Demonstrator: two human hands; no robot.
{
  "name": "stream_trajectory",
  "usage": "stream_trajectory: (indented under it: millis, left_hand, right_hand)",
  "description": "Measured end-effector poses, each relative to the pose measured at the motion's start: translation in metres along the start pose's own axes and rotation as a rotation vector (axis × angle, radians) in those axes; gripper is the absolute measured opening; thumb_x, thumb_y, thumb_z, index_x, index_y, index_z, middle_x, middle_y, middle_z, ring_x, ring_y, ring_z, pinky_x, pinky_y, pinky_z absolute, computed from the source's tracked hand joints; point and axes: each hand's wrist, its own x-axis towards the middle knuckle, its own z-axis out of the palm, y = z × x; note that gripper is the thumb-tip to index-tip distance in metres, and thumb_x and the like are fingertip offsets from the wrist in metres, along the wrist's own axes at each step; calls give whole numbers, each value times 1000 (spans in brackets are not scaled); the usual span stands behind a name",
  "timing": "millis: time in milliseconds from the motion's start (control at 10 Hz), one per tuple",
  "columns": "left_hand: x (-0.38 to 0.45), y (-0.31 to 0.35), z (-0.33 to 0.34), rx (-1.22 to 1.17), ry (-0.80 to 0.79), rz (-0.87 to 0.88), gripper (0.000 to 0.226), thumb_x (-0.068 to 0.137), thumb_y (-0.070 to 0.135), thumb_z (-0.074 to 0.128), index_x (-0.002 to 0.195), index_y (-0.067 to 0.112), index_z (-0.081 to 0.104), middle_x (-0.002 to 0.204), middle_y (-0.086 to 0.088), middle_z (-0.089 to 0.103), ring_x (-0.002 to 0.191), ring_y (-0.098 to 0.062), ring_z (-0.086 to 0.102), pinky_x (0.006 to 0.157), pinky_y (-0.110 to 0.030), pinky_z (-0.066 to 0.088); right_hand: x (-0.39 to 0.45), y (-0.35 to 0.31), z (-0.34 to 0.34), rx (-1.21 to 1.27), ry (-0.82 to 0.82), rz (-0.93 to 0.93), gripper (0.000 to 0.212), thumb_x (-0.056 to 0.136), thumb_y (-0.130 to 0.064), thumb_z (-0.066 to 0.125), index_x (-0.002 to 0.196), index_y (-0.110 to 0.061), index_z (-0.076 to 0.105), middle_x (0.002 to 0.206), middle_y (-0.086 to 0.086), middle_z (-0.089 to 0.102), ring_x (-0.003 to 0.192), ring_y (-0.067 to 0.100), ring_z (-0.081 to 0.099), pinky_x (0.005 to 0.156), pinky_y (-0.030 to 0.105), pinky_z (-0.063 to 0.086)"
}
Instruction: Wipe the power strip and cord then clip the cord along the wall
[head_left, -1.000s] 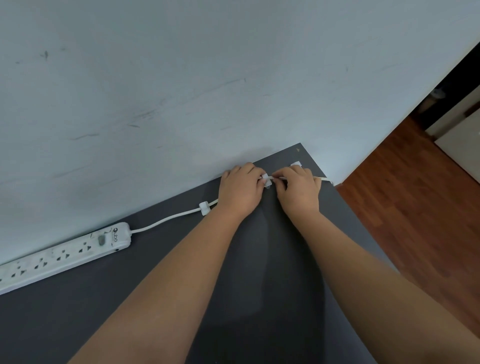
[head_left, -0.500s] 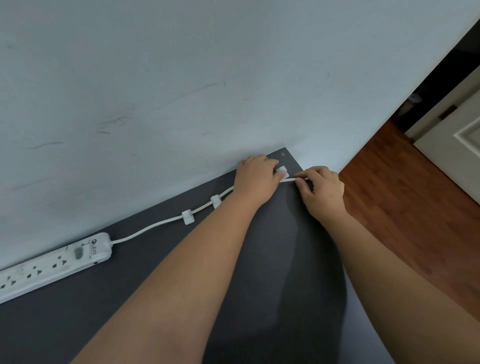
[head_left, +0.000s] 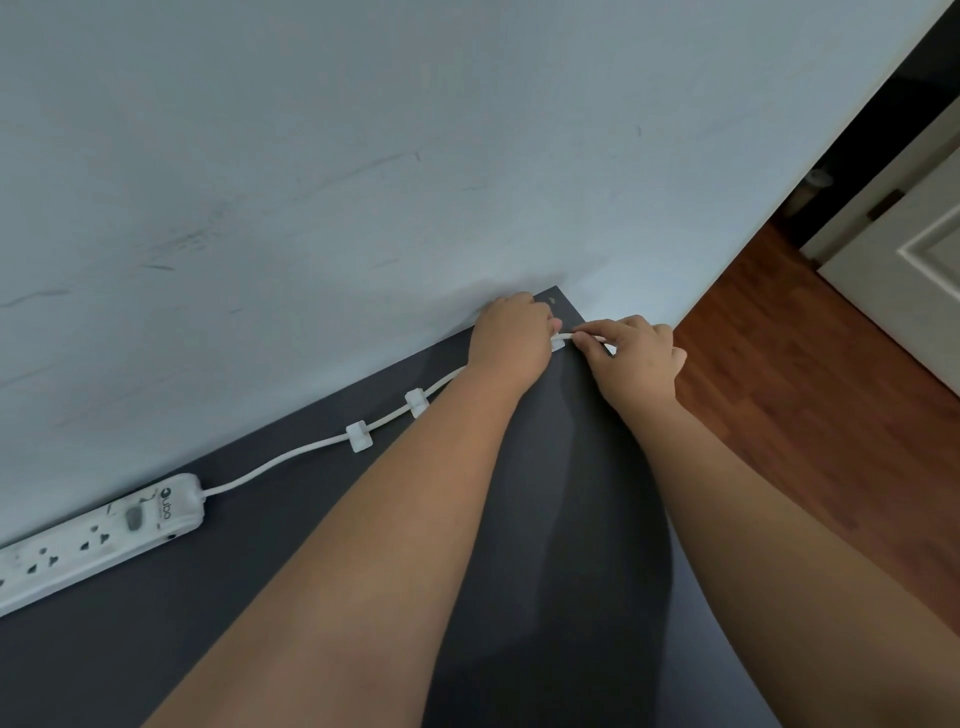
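Note:
A white power strip (head_left: 98, 535) lies at the left on the dark grey table (head_left: 291, 571), close to the wall. Its white cord (head_left: 280, 460) runs right along the wall through two white clips (head_left: 358, 435) (head_left: 416, 402). My left hand (head_left: 511, 340) presses on a third white clip (head_left: 557, 343) near the table's far right corner. My right hand (head_left: 636, 358) pinches the cord just right of that clip. The cord's far end is hidden behind my right hand.
The pale blue wall (head_left: 363, 182) rises right behind the table. The table's right edge (head_left: 675, 551) drops to a wooden floor (head_left: 810, 395). A white door (head_left: 914, 270) stands at the far right.
Both hands shifted right along the cord from the second clip to a third one near the corner. The second clip now shows behind my left forearm.

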Motion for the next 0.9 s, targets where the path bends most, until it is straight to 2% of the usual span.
stream_trajectory:
  millis: [100,200,300,400,500,600,700,800,900]
  left_hand:
    - [0,-1,5,-14,8,-15,28,96,20,44,98,10,70,98,-8,62,94,-28,56,78,-36,43]
    - [-9,1,6,-63,72,-28,28,96,28,48,101,13,71,99,-8,62,96,-28,54,76,-37,43]
    - [-21,0,12,-54,108,-9,27,96,25,48,111,15,68,103,-7,61,98,-28,52,77,-37,44]
    - [-34,-5,16,11,71,24,38,97,18,45,134,18,51,120,-3,56,110,-29,48,93,-39,39]
    - [-57,-8,13,80,52,11,48,98,20,43,145,18,33,138,0,47,130,-26,37,114,-44,19]
    - [-92,-20,1,45,103,-50,51,97,23,46,145,17,34,142,0,46,138,-26,32,117,-47,14]
    - [-138,-32,-7,46,163,-59,46,95,23,47,140,15,43,137,-1,53,133,-27,40,114,-45,24]
    - [-178,-40,-16,43,179,-100,49,94,32,34,138,17,46,133,1,57,130,-24,44,111,-42,33]
    - [-217,-31,-21,-17,126,-132,51,94,37,27,141,23,41,138,5,53,136,-19,37,114,-42,29]
  right_hand:
    - [2,-2,2,-37,24,9,24,90,-53,50,101,-44,69,103,-7,59,110,23,42,83,36,21]
    - [3,-2,7,-32,51,11,25,91,-54,48,102,-43,68,104,-6,60,109,23,43,88,38,25]
    - [1,-1,9,-16,74,-11,25,91,-51,49,104,-42,68,108,-7,61,110,22,43,92,40,26]
    - [-2,0,8,13,126,-40,21,91,-45,52,104,-40,68,110,-9,62,111,20,46,91,38,27]
    - [-6,1,10,47,200,-90,22,87,-31,56,105,-35,69,111,-6,62,109,22,48,86,33,26]
    - [-10,0,12,45,216,-135,25,84,-22,56,104,-29,69,109,-2,60,107,25,49,85,32,28]
    - [-12,2,13,13,209,-197,24,85,-20,56,102,-26,70,108,1,60,103,29,50,85,36,37]
    - [-21,-4,10,-3,138,-218,28,85,-17,55,108,-25,68,110,4,58,105,30,49,89,40,40]
    - [-34,0,7,-17,82,-198,27,86,-17,55,109,-22,67,114,7,57,110,32,47,93,43,39]
